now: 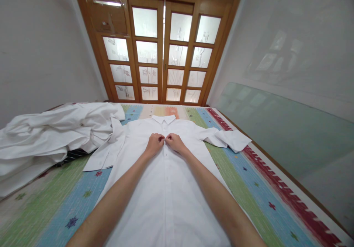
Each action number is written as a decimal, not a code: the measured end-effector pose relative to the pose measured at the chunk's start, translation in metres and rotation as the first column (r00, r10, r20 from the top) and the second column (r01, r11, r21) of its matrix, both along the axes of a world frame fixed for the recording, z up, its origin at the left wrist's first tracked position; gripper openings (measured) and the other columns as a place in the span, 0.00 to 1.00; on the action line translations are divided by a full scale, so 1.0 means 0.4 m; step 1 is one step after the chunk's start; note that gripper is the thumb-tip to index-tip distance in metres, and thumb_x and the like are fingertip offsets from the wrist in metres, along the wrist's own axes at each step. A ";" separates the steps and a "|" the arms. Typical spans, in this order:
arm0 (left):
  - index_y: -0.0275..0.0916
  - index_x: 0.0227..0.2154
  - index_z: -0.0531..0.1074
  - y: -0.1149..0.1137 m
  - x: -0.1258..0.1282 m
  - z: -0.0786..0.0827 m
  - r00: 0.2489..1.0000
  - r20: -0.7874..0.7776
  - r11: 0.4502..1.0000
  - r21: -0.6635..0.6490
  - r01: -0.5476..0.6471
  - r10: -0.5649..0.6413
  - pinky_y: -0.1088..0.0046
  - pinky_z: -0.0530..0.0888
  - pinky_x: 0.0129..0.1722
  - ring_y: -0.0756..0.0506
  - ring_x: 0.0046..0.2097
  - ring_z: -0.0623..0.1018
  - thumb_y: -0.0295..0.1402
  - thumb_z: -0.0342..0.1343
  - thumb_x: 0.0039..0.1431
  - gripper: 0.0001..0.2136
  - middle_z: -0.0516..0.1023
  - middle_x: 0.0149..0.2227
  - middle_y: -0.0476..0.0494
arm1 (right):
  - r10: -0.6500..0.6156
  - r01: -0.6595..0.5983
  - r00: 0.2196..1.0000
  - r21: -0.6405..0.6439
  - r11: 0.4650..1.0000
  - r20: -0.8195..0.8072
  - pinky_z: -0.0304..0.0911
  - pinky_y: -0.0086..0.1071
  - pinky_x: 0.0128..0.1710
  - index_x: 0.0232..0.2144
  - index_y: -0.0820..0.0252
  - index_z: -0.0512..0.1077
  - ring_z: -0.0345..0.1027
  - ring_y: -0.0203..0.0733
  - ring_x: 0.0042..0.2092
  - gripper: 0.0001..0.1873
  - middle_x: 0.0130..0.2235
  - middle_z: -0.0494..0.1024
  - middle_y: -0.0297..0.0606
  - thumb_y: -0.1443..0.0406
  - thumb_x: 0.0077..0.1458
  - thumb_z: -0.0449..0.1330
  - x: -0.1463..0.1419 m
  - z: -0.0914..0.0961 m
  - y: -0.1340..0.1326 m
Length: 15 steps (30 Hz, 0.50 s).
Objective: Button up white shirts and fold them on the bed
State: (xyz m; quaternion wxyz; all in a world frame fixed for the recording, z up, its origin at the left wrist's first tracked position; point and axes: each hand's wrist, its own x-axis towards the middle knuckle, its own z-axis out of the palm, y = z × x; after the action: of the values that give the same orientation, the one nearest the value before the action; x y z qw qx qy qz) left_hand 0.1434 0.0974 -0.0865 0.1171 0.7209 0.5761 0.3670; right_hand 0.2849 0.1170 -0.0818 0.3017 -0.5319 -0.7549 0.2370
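A white collared shirt [149, 199] lies front side up, its collar pointing away from me and its sleeves spread to both sides. My left hand [155, 143] is closed in a pinch at the front placket, a little below the collar. Right beside it, my right hand [174, 142] pinches the other side of the placket. Both sets of fingertips nearly meet at the shirt's centre line. Whatever button sits between them is hidden by the fingers. Below the hands the placket runs straight toward me.
A heap of white clothes [55, 129] lies to the left, with a dark striped piece [73, 155] under its edge. Everything rests on a colourful striped cover [265, 191]. A greenish panel [276, 125] borders the right side. Wooden doors with glass panes [163, 51] stand beyond.
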 end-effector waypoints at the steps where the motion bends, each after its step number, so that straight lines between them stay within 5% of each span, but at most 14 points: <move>1: 0.39 0.30 0.78 0.000 -0.003 -0.001 1.000 -0.029 1.000 0.014 0.002 -0.002 0.64 0.70 0.46 0.43 0.39 0.75 0.27 0.53 0.52 0.08 0.78 0.31 0.43 | -0.020 0.019 0.999 0.020 1.000 0.028 0.56 0.26 0.34 0.28 0.64 0.74 0.66 0.35 0.33 0.06 0.31 0.77 0.38 0.71 0.52 0.57 -0.002 0.000 -0.003; 10: 0.40 0.35 0.79 -0.014 -0.036 -0.013 0.986 -0.162 0.995 0.083 0.055 -0.041 0.60 0.70 0.51 0.40 0.46 0.72 0.28 0.51 0.57 0.11 0.77 0.39 0.39 | -0.189 0.142 0.934 0.170 0.975 0.304 0.59 0.31 0.37 0.39 0.57 0.75 0.67 0.41 0.41 0.10 0.41 0.74 0.40 0.61 0.60 0.56 0.006 -0.002 -0.040; 15: 0.41 0.41 0.78 -0.037 -0.044 -0.018 0.946 -0.311 0.987 0.096 0.130 -0.095 0.57 0.67 0.55 0.38 0.54 0.70 0.30 0.50 0.59 0.13 0.75 0.51 0.38 | -0.091 -0.026 0.922 0.292 0.956 0.378 0.61 0.32 0.44 0.42 0.56 0.76 0.64 0.44 0.50 0.13 0.47 0.74 0.42 0.63 0.63 0.52 0.012 -0.003 -0.060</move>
State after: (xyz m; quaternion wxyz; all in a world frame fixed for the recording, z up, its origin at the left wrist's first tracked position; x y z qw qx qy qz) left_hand 0.1259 0.0825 -0.0936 0.0060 0.8062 0.5230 0.2765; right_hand 0.2896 0.0929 -0.0829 0.2258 -0.5304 -0.8171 0.0084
